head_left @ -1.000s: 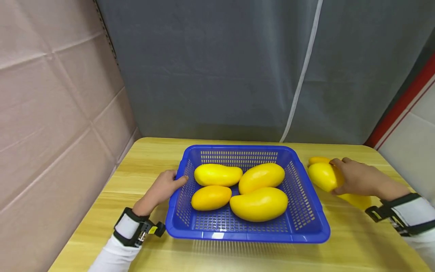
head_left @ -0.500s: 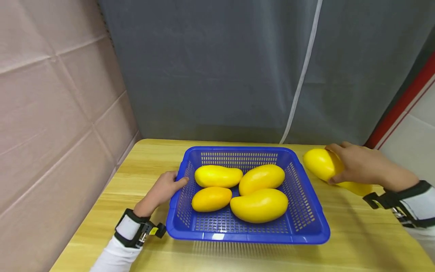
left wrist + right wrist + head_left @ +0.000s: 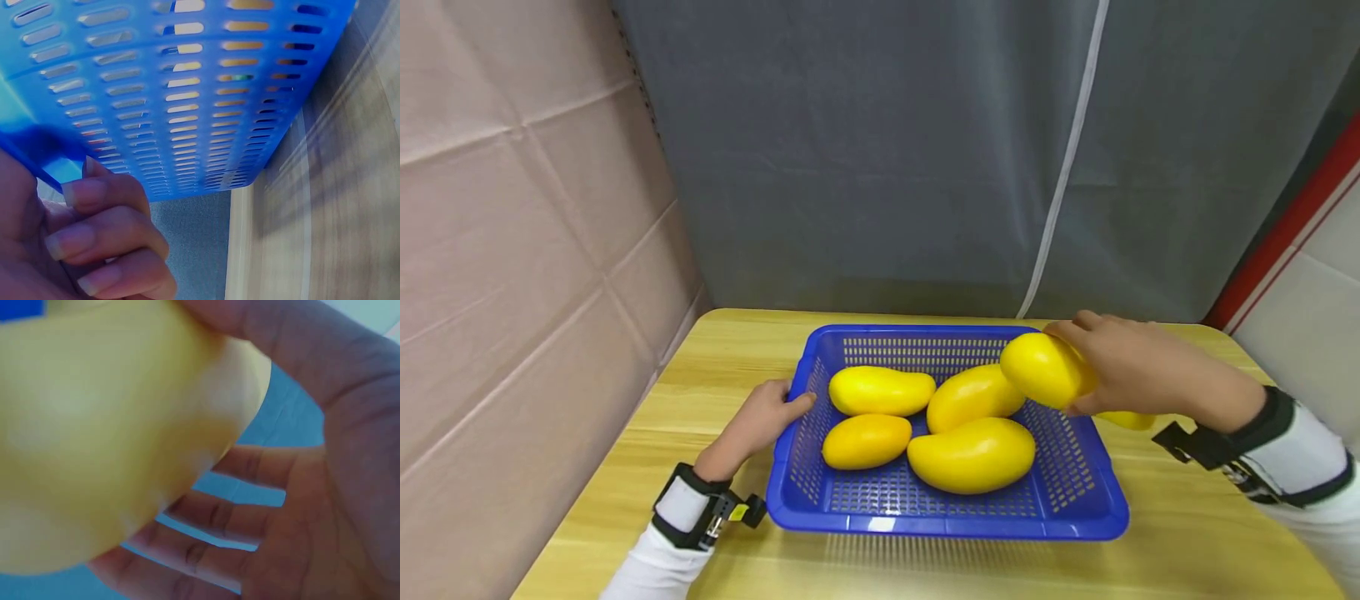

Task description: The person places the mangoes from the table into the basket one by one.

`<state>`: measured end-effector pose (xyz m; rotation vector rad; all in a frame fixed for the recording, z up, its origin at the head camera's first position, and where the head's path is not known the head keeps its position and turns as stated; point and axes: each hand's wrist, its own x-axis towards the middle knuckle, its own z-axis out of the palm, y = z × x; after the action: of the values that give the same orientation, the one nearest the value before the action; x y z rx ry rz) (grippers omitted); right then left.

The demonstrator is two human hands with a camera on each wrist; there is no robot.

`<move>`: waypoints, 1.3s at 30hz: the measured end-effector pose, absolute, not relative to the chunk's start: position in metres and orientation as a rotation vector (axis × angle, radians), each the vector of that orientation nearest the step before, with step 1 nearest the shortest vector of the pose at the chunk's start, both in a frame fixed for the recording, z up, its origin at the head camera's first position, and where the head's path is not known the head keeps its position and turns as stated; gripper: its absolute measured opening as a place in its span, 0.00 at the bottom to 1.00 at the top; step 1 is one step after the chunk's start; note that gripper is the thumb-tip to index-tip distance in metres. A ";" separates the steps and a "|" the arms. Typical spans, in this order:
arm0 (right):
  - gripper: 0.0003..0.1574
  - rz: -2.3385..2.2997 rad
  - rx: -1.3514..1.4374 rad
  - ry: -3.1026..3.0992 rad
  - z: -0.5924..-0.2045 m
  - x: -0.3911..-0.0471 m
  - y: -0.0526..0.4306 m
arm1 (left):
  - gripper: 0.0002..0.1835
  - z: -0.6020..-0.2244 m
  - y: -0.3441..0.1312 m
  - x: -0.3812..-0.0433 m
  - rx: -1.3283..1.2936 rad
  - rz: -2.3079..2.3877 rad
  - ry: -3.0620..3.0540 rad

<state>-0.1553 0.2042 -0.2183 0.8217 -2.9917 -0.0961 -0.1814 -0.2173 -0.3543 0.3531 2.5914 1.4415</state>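
My right hand (image 3: 1138,362) grips a yellow mango (image 3: 1041,368) above the right rim of a blue plastic basket (image 3: 940,523). One end of this mango points toward the basket, and a yellow part also shows below the hand. In the right wrist view the mango (image 3: 106,437) fills much of the picture, with the thumb over it and the fingers (image 3: 212,519) under it. At the basket's left side my left hand (image 3: 760,421) holds the rim, thumb inside. The left wrist view shows its curled fingers (image 3: 112,231) beside the slotted basket wall (image 3: 181,119).
Several yellow mangoes lie in the basket, among them a smaller, more orange mango (image 3: 867,442) at front left. The basket stands on a wooden table (image 3: 700,392). Behind the table hangs a grey curtain (image 3: 865,167); a pale wall (image 3: 535,275) borders the left.
My right hand has lifted the mango and moved it left, from beside the basket to above its right rim. The left hand has stayed on the left rim.
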 end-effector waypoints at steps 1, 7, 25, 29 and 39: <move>0.54 -0.097 0.856 -2.987 -0.218 -0.155 0.199 | 0.17 -0.354 -0.218 -0.182 0.356 1.442 2.593; 0.54 -0.131 1.025 -2.936 -0.221 -0.157 0.165 | 0.17 -0.355 -0.217 -0.184 0.357 1.442 2.613; 0.54 -0.172 1.309 -2.834 -0.234 -0.149 0.098 | 0.17 -0.355 -0.216 -0.184 0.344 1.456 2.586; 0.55 -0.169 1.377 -2.806 -0.237 -0.147 0.088 | 0.17 -0.356 -0.216 -0.185 0.357 1.450 2.588; 0.55 -0.146 1.441 -2.880 -0.245 -0.146 0.064 | 0.16 -0.356 -0.214 -0.186 0.367 1.448 2.600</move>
<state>-0.1459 0.0645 -0.2454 1.4415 -2.8801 -0.1461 -0.1861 -0.2144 -0.3557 0.3674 2.6005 1.4485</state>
